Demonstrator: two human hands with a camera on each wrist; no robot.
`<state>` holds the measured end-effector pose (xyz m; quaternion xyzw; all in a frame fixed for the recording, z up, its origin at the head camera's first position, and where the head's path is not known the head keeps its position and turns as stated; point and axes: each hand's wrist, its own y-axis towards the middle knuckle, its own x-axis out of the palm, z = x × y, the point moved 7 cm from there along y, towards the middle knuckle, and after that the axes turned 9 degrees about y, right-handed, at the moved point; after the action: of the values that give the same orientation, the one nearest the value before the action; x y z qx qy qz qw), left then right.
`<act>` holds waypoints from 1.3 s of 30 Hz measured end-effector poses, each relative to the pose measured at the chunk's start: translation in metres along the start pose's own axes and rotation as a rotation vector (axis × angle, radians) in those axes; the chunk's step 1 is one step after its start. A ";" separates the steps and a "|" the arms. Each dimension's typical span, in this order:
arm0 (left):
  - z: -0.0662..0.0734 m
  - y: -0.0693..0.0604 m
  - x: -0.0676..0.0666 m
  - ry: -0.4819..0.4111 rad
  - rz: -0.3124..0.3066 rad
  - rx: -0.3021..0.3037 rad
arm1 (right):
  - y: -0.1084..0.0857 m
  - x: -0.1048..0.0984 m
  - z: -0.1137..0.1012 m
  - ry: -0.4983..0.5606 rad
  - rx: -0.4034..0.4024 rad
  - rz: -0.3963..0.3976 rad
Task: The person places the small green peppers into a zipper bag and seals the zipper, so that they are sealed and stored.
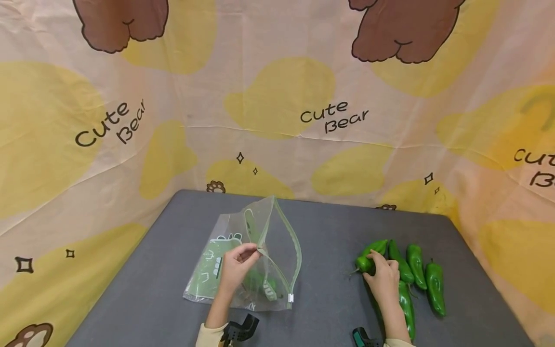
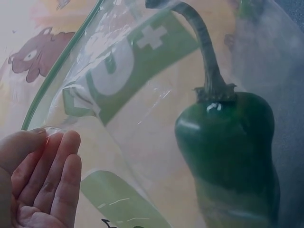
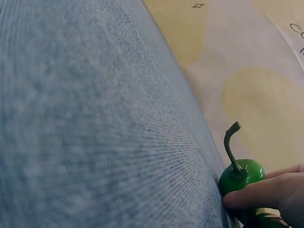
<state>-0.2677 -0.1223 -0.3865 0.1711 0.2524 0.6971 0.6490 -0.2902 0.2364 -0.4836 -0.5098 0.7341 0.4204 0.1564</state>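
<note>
In the head view the left hand [image 1: 236, 270] pinches the edge of a clear, green-printed zip bag [image 1: 204, 274], its mouth spread toward the right. In the left wrist view a green pepper [image 2: 228, 156] shows through the plastic, beside the left hand [image 2: 47, 180]. The right hand [image 1: 383, 279] has thumb and fingers around a green pepper [image 1: 365, 263] at the left of the pepper group. In the right wrist view that pepper [image 3: 242, 175] has its stem upward, with the right hand [image 3: 270, 192] gripping its side.
More green peppers [image 1: 435, 289] lie to the right of the right hand and under its wrist. The bag's white slider [image 1: 291, 298] is at its lower right corner. Behind the grey table [image 1: 329, 226] hangs a bear-print cloth [image 1: 277, 96].
</note>
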 end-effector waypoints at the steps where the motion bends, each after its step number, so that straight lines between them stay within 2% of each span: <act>1: 0.000 0.000 0.000 -0.004 0.004 -0.003 | 0.000 -0.001 0.000 0.004 0.002 0.004; 7: -0.002 0.000 -0.002 -0.022 0.015 -0.022 | 0.000 -0.002 -0.002 0.013 -0.010 0.021; 12: -0.002 0.001 -0.002 -0.013 0.006 -0.010 | 0.002 -0.004 -0.004 0.029 -0.017 0.039; 19: -0.001 0.000 0.000 -0.008 0.005 -0.022 | 0.003 -0.005 -0.007 0.046 -0.055 -0.013; 26: -0.001 -0.001 -0.002 0.004 0.009 -0.009 | 0.002 -0.004 -0.014 0.068 -0.094 -0.049; 32: -0.005 -0.001 -0.006 0.024 0.033 -0.054 | 0.003 -0.010 -0.014 0.127 -0.077 0.002; 39: -0.007 -0.001 -0.005 0.049 0.028 -0.056 | 0.007 -0.017 -0.015 0.213 -0.015 0.055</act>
<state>-0.2707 -0.1279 -0.3920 0.1392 0.2462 0.7167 0.6374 -0.2857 0.2365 -0.4602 -0.5322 0.7573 0.3734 0.0621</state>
